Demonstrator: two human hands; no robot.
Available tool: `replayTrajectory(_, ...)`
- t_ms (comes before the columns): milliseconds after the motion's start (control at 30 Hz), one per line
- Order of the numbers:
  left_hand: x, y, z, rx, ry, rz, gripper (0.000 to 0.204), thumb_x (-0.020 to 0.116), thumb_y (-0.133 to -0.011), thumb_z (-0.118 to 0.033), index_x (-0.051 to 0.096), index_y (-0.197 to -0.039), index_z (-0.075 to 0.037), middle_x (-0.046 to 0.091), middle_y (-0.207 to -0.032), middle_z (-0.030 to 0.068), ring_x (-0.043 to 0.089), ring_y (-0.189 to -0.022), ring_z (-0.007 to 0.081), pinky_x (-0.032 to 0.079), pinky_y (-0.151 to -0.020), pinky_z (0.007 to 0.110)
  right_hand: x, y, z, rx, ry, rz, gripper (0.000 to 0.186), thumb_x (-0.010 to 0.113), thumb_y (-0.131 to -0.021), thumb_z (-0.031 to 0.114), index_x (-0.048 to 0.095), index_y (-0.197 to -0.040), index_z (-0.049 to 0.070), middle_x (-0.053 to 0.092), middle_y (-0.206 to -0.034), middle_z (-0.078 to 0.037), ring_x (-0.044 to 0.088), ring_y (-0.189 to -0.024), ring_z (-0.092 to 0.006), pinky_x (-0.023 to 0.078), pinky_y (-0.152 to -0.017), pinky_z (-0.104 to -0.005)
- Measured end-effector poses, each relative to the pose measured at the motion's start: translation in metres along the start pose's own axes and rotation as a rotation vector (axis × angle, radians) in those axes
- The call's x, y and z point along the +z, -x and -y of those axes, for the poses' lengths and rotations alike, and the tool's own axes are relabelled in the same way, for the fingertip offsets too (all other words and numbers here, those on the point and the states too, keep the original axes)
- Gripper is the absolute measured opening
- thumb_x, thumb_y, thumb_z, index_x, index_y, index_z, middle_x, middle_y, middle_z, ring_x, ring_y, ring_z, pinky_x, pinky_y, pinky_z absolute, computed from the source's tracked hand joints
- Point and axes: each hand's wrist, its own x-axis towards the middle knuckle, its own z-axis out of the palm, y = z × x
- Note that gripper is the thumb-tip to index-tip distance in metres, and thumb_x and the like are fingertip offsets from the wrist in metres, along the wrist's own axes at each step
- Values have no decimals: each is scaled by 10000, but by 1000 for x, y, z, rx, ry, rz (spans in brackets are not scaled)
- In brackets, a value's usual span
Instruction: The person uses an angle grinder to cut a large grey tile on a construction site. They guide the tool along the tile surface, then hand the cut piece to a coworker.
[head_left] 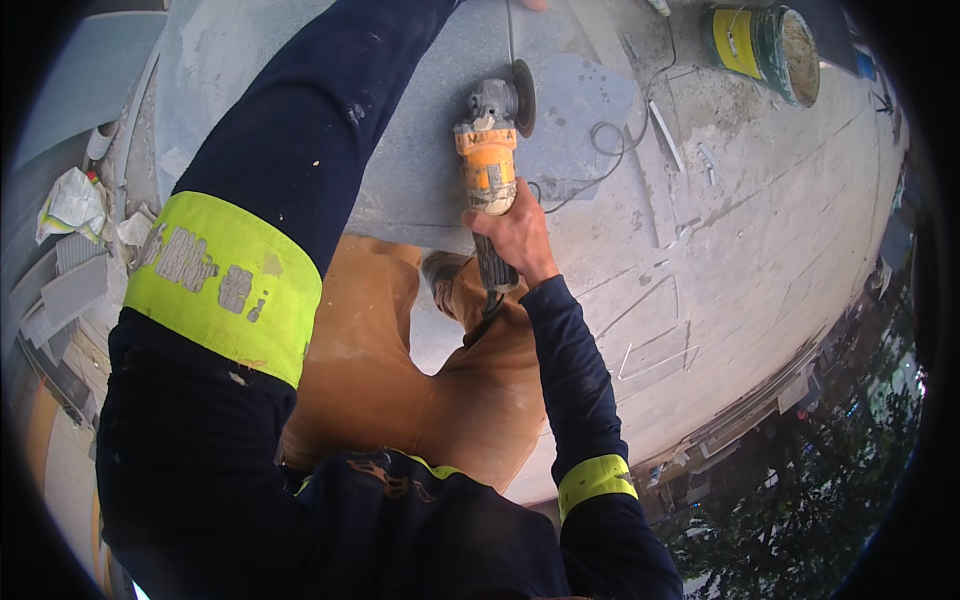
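Note:
My right hand (pixel 522 236) is wrapped round the rear body of an orange and grey angle grinder (pixel 488 165). Its thin cutting disc (pixel 525 98) stands on edge at the grey slab (pixel 425 130); whether it touches the surface I cannot make out. A dark straight line runs up the slab from the disc to the top edge. My left arm stretches forward across the slab, and only a sliver of my left hand (pixel 536 4) shows at the top edge, its fingers mostly out of the picture.
Right of the slab, a thin black cord (pixel 622 150) loops over the dusty concrete floor (pixel 740 220). A green bucket with a yellow label (pixel 738 42) lies on its side at the far right. Offcuts (pixel 75 290) and a crumpled white bag (pixel 72 205) sit at the left.

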Motion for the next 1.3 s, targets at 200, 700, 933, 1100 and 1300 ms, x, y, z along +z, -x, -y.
replayTrajectory(200, 4, 3, -12, 47, 1, -8, 793, 694, -781, -654, 653, -1257, -21, 632, -1304, 190, 592, -1195, 310, 438, -1024, 431, -2, 2, 2, -11, 15, -2, 551, 818, -677, 267, 553, -1040, -52, 691, -958, -204, 683, -885, -310, 535, -806, -394)
replayTrajectory(700, 8, -1, -3, 201, -115, -132, 660, 646, -823, -614, 712, -1166, -54, 660, -1247, 192, 616, -1169, 329, 465, -994, 429, -4, 14, 6, -2, 23, 7, 548, 805, -700, 243, 568, -1102, -43, 678, -975, -125, 645, -869, -193, 532, -798, -337)
replayTrajectory(933, 7, 2, -17, 193, -119, -118, 657, 630, -832, -616, 712, -1158, -51, 671, -1226, 188, 625, -1150, 339, 473, -978, 434, -6, 9, -3, 26, 62, -3, 547, 809, -687, 258, 569, -1081, -36, 675, -963, -126, 643, -850, -200, 533, -784, -339)
replayTrajectory(1100, 10, 11, -14, 142, -92, -149, 691, 667, -803, -614, 708, -1140, -12, 685, -1184, 210, 635, -1128, 331, 477, -965, 429, -1, 2, -9, 0, 1, 16, 563, 808, -687, 267, 566, -1092, -40, 669, -976, -127, 638, -855, -206, 530, -788, -343)
replayTrajectory(1300, 8, 13, -18, 95, -54, -166, 704, 699, -782, -598, 705, -1123, 19, 687, -1171, 221, 644, -1108, 330, 489, -947, 425, -5, 4, -1, 8, 24, 23, 579, 807, -691, 276, 564, -1114, -35, 670, -995, -127, 635, -893, -210, 525, -811, -347)
